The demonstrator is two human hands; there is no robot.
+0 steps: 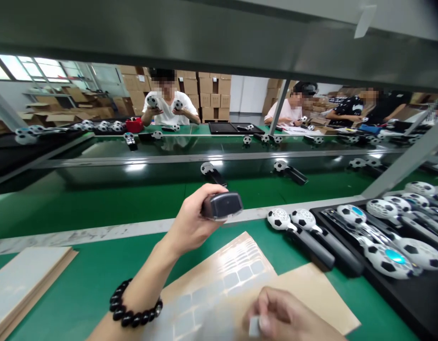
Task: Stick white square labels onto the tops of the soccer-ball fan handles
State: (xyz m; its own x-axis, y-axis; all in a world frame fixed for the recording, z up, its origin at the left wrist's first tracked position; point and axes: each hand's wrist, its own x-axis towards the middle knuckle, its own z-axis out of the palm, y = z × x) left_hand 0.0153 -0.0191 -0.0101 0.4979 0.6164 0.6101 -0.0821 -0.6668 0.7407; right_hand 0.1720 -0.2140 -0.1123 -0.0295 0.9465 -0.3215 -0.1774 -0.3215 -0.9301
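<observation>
At the bottom of the frame, right of centre, nearest the camera, the right hand (285, 312) is blurred; its thumb and finger are pinched together on a small pale sticker (254, 327). Just above the middle of the frame's lower half, the left hand (192, 222) is closed around a black handle (226, 205), whose blunt end faces the camera; the handle is held up in the air, clear of the table. A black bead bracelet (128, 312) circles the left wrist.

Below both hands, at bottom centre, lies a sticker sheet (245, 272) with rows of pale squares on a tan backing. A plain brown sheet (316, 291) meets its right side. At the lower left, a stack of sheets (27, 284) rests on the green table (86, 279).

Right of centre, two football-headed devices (304, 220) with black handles lie side by side, next to a black tray (386, 298) at the lower right. The tray is crowded with similar devices, some bearing a shiny blue patch.

Across the middle runs a glossy green belt (151, 196), with more such devices spaced along it. In the upper left, a person in a white shirt (169, 111) holds a ball-shaped piece in each hand, near a red container (134, 125). Cardboard boxes (214, 97) are stacked behind.
</observation>
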